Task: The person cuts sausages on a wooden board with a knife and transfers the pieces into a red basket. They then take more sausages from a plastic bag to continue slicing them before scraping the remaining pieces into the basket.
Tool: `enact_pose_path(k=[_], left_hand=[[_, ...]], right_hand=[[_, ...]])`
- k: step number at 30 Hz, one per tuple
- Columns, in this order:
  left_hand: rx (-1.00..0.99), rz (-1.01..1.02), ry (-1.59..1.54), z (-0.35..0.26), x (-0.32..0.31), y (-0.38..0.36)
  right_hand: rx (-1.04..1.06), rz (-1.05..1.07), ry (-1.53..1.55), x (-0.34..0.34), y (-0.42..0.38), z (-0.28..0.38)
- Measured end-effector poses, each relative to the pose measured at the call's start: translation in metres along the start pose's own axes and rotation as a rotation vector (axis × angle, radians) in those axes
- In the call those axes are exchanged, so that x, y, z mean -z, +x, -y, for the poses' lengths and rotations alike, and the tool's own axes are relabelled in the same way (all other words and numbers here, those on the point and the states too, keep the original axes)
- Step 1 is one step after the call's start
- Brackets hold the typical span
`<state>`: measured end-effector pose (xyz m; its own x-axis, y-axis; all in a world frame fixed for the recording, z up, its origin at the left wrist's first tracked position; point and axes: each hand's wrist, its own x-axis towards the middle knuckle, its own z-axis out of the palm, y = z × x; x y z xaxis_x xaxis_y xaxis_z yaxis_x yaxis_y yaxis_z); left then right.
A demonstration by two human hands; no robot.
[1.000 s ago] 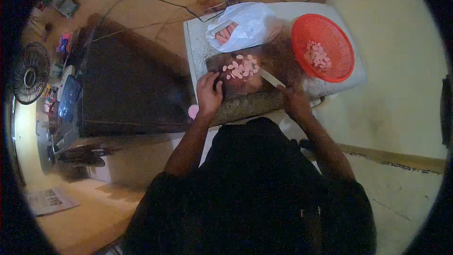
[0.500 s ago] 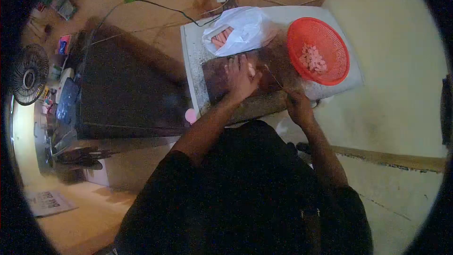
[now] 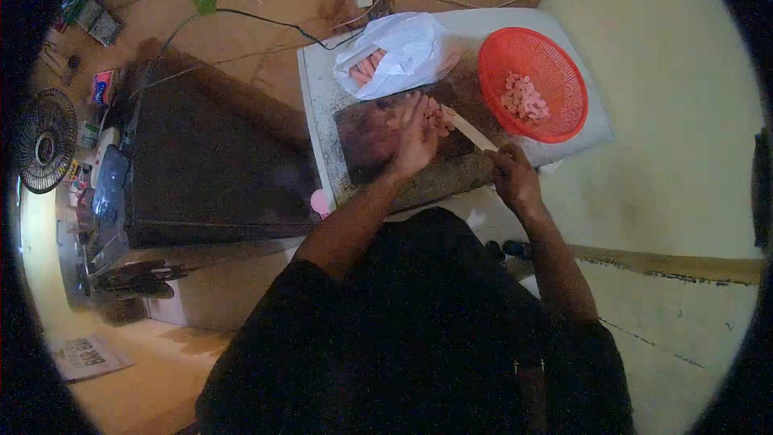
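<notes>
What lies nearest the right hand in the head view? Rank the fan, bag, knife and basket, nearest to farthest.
1. Knife, gripped in the right hand.
2. Basket, ahead and slightly right.
3. Bag, ahead to the left.
4. Fan, at the far left.

The view is dim and grainy, with coloured speckle in the black shirt [image 3: 419, 314] and the dark surface [image 3: 217, 161] at the left. The pale wall [image 3: 652, 89] on the right is evenly but softly lit; the brightest patch glows at the far left edge, where detail washes out. The light's source cannot be told. Deep shadow lies along the upper side of the dark surface. The white bag [image 3: 403, 52] shows pale highlights without harsh glare. The left hand [image 3: 417, 145] and the slices [image 3: 435, 117] by it look soft and smeared. Wide-angle distortion bends the outer edges, and black fills the corners.
</notes>
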<state>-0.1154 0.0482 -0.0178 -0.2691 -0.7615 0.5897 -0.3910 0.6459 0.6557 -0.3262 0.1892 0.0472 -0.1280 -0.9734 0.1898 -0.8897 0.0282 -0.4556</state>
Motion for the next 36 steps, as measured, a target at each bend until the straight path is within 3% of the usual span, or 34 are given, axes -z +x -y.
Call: enact_pose_path(k=[3, 6, 9, 13, 18, 23, 25, 27, 28, 30, 33, 36], left_hand=[[-0.096, 0.203, 0.166, 0.002, 0.014, -0.001], [-0.424, 0.370, 0.347, 0.007, 0.007, -0.001], [-0.382, 0.435, 0.282, 0.004, 0.006, -0.003], [-0.351, 0.377, 0.318, -0.004, 0.012, -0.003], [-0.422, 0.307, 0.243, 0.021, 0.002, 0.000], [-0.026, 0.031, 0.047, 0.040, 0.045, 0.046], [0.079, -0.115, 0.112, 0.081, 0.060, 0.063], [0.058, 0.007, 0.182, 0.107, 0.083, 0.087], [0.163, 0.185, 0.275, 0.069, 0.109, 0.102], [0.031, 0.340, 0.171, 0.116, 0.106, 0.115], [0.043, 0.548, 0.455, 0.120, 0.110, 0.127], [-0.265, 0.529, 0.656, 0.134, 0.108, 0.127]], right_hand=[[0.069, 0.047, -0.073, 0.003, 0.005, 0.002], [0.128, 0.138, -0.116, 0.013, 0.013, 0.008], [0.109, 0.221, -0.204, 0.027, 0.020, 0.020], [0.078, 0.325, -0.325, 0.069, 0.023, 0.035], [-0.003, 0.213, -0.204, 0.134, 0.002, 0.040], [-0.087, 0.080, 0.078, 0.143, -0.030, 0.029], [-0.158, 0.069, 0.220, 0.140, -0.041, 0.032], [-0.095, 0.038, 0.223, 0.134, -0.050, 0.033], [-0.066, 0.023, 0.224, 0.131, -0.055, 0.034], [-0.094, 0.027, 0.242, 0.124, -0.063, 0.034], [-0.099, 0.030, 0.268, 0.119, -0.067, 0.036], [-0.090, 0.027, 0.275, 0.112, -0.071, 0.034]])
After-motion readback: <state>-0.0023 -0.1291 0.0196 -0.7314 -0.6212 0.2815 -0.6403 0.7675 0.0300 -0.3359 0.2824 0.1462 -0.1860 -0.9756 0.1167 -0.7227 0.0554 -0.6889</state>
